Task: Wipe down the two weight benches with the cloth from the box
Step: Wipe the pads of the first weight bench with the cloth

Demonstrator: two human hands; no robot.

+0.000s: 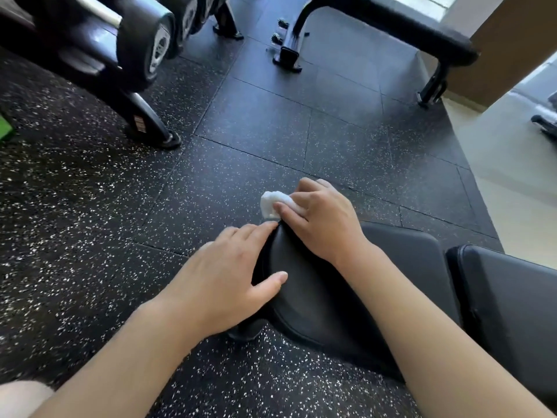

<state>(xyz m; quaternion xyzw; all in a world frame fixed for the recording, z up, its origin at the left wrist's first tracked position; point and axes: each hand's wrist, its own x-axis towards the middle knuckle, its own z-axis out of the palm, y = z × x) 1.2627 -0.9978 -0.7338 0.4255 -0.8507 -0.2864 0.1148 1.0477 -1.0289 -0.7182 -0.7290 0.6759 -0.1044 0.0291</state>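
At far left, well up and left of the near black padded weight bench (pixel 316 297), a rack of black round-ended dumbbells (pixel 141 46) stands on the dark speckled rubber floor (pixel 90 206).

At the left edge of that near bench rests the left hand (pixel 223 282). Its fingers are straight and loosely spread, laid along the pad's rim, with the thumb flat on the top of the pad. It looks to be steadying the bench, not gripping it.

Just right of it, at the near bench's far tip, the right hand (pixel 322 218) presses a small white bunched cloth (pixel 272 203) against the end of the pad. The fingers are curled over the cloth and close together, holding it down; a wad of cloth sticks out to the left of the fingertips.

Right of the hands, the near bench's second black pad section (pixel 512 297) lies beside the first, with a narrow gap between.

Well beyond the near bench, at upper right, the second black flat weight bench (pixel 422 25) stands on its black metal legs.

As a judgement: the cloth is out and the near bench is being wiped at its end. How much of it is already clean cannot be told. The far bench is well apart from the cloth, so it likely remains to do.
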